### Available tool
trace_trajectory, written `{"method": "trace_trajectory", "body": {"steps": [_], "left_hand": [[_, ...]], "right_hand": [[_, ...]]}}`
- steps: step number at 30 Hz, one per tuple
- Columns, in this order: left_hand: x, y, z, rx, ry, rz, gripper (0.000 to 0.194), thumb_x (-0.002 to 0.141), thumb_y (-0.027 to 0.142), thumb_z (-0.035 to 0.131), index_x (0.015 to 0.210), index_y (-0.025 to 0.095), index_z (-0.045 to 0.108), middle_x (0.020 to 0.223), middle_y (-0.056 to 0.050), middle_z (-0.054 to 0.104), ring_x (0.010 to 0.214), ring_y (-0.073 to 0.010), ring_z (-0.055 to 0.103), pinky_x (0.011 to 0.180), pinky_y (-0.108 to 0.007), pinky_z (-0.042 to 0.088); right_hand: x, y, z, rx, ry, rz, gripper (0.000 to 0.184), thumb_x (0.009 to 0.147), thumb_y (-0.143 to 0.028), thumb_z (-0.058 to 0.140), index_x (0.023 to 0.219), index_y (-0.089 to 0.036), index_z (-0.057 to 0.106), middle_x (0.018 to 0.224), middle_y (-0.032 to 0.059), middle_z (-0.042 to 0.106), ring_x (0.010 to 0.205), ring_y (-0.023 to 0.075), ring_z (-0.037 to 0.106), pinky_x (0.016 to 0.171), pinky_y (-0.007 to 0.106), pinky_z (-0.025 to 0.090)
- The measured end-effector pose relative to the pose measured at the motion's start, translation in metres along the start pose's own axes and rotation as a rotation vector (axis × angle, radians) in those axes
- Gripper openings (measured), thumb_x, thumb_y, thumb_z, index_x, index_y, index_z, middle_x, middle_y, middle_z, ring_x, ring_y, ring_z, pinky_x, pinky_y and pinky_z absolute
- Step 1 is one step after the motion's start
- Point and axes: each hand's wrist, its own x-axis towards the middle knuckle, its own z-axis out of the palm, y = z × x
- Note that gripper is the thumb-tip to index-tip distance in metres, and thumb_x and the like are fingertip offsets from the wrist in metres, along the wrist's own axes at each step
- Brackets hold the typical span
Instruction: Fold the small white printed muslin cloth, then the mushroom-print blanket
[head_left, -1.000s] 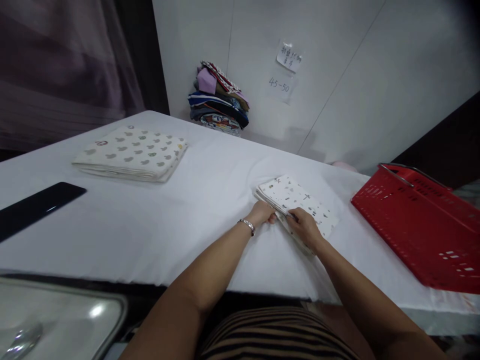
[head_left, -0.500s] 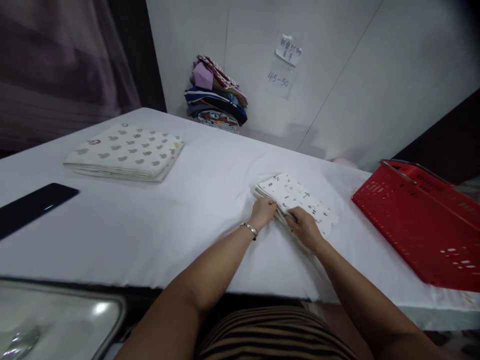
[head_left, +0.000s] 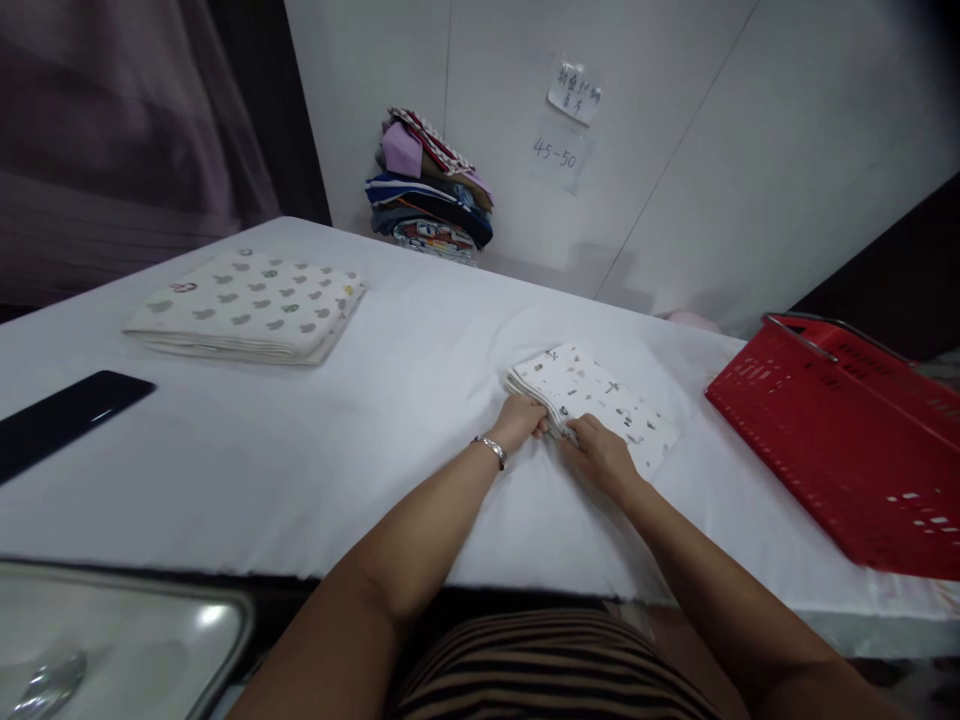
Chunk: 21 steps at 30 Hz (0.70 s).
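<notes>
One folded white cloth with small scattered prints (head_left: 611, 395) lies on the white-covered table (head_left: 420, 430) in front of me, a little right of centre, its layers showing along the edge nearest me. My left hand (head_left: 523, 418) grasps that edge, its fingers curled in at the layers; my right hand (head_left: 602, 455) grips the same edge just beside it, close to the near corner. I wear a silver bracelet (head_left: 492, 451) on my left wrist. To the right stands a red plastic basket (head_left: 832, 440), apart from the cloth. Well to the left lies a larger folded cream cloth with grey motifs (head_left: 251, 305), and nearer me on that side, a flat black slab (head_left: 75, 415). Beyond the table's far edge rises a stack of folded fabrics (head_left: 431, 190) against the pale wall (head_left: 675, 90), near a paper marked "45-50" (head_left: 555, 158).
</notes>
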Motion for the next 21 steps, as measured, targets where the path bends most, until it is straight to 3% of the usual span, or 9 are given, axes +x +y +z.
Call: {"method": "trace_trajectory", "body": {"steps": [8, 14, 21], "left_hand": [[-0.004, 0.008, -0.004, -0.115, -0.035, -0.055, 0.018, 0.078, 0.018, 0.054, 0.061, 0.014, 0.053, 0.047, 0.004, 0.053, 0.036, -0.0038, 0.043, 0.036, -0.016, 0.025], [-0.002, 0.008, -0.005, -0.074, -0.044, -0.043, 0.017, 0.079, 0.019, 0.052, 0.063, 0.013, 0.056, 0.051, 0.002, 0.057, 0.038, -0.0046, 0.045, 0.037, -0.016, 0.027], [0.0, 0.003, -0.017, 0.128, -0.038, -0.013, 0.017, 0.073, 0.021, 0.058, 0.057, 0.015, 0.059, 0.051, 0.0, 0.06, 0.044, -0.0091, 0.053, 0.045, -0.018, 0.039]], "right_hand": [[-0.004, -0.011, -0.005, -0.105, -0.036, 0.048, 0.021, 0.085, -0.032, 0.054, 0.103, -0.021, 0.056, 0.096, 0.0052, 0.057, 0.084, 0.0176, 0.055, 0.057, 0.025, 0.033], [-0.002, -0.007, -0.006, -0.079, -0.001, 0.011, 0.018, 0.088, -0.021, 0.044, 0.1, -0.02, 0.058, 0.092, 0.0063, 0.059, 0.084, 0.0171, 0.056, 0.063, 0.025, 0.037], [0.001, -0.003, -0.008, -0.076, 0.0, 0.019, 0.021, 0.089, -0.02, 0.042, 0.101, -0.02, 0.06, 0.095, 0.0062, 0.06, 0.08, 0.0164, 0.057, 0.06, 0.025, 0.037]]}}
